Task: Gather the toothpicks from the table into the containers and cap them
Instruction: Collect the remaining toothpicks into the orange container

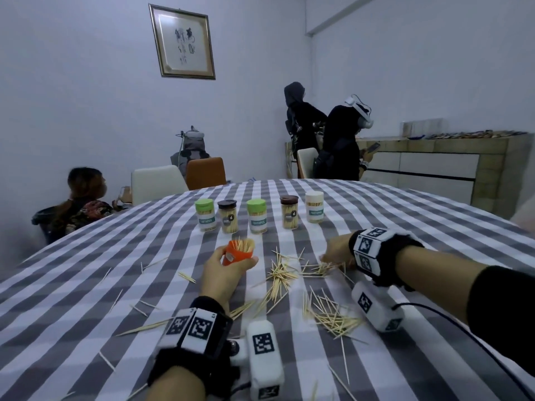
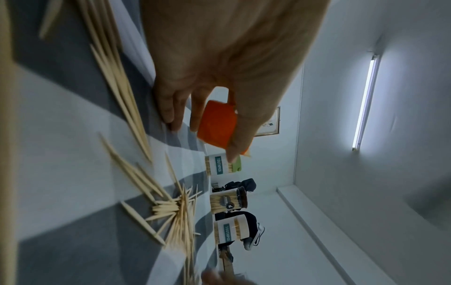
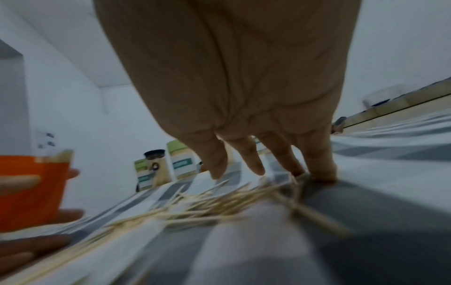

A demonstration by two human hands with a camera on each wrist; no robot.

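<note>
My left hand [image 1: 224, 270] grips an uncapped orange container [image 1: 238, 252] full of toothpicks, lifted just above the checked tablecloth [image 1: 86, 285]; the same container [image 2: 217, 125] shows between my fingers in the left wrist view. To its right my right hand [image 1: 337, 253] rests with straight, spread fingers [image 3: 256, 162] on a loose bunch of toothpicks [image 3: 219, 200]. More toothpicks lie in a pile [image 1: 282, 277] between the hands and in another heap [image 1: 330, 314] nearer me. Singles are scattered to the left [image 1: 144, 327].
Several capped toothpick jars stand in a row behind the hands: green-lidded [image 1: 205, 214], dark-lidded [image 1: 227, 217], green-lidded [image 1: 256, 216], brown-lidded [image 1: 289, 211], white-lidded [image 1: 314, 206]. Chairs [image 1: 157, 183] and other people [image 1: 338, 143] are beyond the far table edge.
</note>
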